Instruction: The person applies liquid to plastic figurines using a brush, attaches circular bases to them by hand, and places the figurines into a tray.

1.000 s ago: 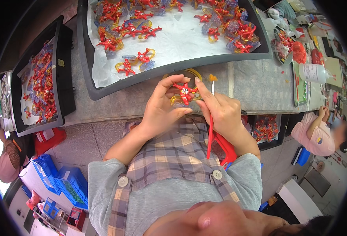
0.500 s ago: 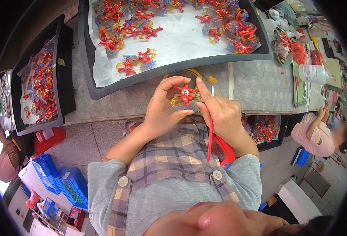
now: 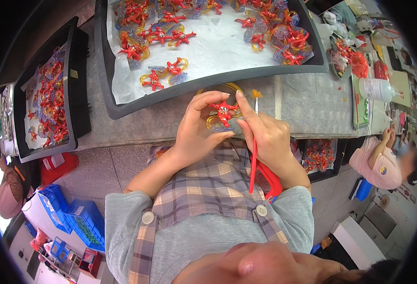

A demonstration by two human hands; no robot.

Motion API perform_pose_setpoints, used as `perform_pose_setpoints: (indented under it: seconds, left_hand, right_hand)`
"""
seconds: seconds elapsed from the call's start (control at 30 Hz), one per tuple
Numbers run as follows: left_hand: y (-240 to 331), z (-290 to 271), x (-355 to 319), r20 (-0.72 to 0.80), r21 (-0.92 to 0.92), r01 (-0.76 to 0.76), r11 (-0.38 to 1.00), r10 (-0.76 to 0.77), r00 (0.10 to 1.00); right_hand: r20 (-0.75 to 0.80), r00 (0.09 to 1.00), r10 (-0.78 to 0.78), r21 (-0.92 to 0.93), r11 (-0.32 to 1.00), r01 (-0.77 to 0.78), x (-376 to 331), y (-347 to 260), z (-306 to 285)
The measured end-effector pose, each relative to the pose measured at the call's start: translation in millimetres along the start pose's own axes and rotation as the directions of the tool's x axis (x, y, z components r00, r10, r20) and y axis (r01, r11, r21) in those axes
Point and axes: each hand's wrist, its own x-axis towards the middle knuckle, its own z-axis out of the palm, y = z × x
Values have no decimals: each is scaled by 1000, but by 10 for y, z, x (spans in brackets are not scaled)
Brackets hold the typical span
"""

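Observation:
Between the thumb and fingers of my left hand (image 3: 194, 125) is a small red toy figure (image 3: 224, 110) with translucent yellow and bluish parts. My right hand (image 3: 266, 137) pinches a red-handled paintbrush (image 3: 253, 165), its pale tip pointing away from me beside an orange-yellow paint smear (image 3: 256, 93) on the table. The right index fingertip is close to the figure's upper right side; I cannot tell whether it touches. Both hands are just above the table's near edge, in front of a large black tray (image 3: 208, 81) lined with white paper, where many similar red figures lie.
Another black tray (image 3: 71, 94) of figures stands at the left. To the right are a clear plastic bottle (image 3: 376, 89), a green-edged tray (image 3: 360, 106) and a dish of red pieces (image 3: 342, 54). Blue crates (image 3: 83, 222) sit on the floor. A co-worker in pink (image 3: 378, 161) is at the right.
The toy figure is turned slightly in my left fingers. The brush has shifted very little in my right hand; both hands stay in nearly the same place.

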Motion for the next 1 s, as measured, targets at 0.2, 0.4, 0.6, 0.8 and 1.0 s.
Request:
perform_pose_setpoints:
  seconds: [0.2, 0.4, 0.6, 0.8, 1.0]
  left_hand:
    - [0, 6, -22, -1, -67, 34, 997, -34, 999]
    - [3, 6, -5, 10, -42, 27, 999, -27, 1000]
    - [-3, -4, -3, 13, -75, 30, 997, -30, 999]
    - [-7, -4, -11, 6, -95, 32, 995, -31, 999]
    - [2, -9, 2, 1, -53, 46, 998, -46, 999]
  right_hand:
    - [2, 999, -45, -9, 999, 45, -2, -1, -14]
    - [17, 1000, -1, -20, 1000, 1, -8, -16, -24]
    - [6, 1000, -1, 22, 1000, 1, -11, -15, 10]
    - [49, 999, 11, -12, 1000, -10, 4, -14, 1]
    - [42, 999, 24, -6, 1000, -24, -1, -17, 10]
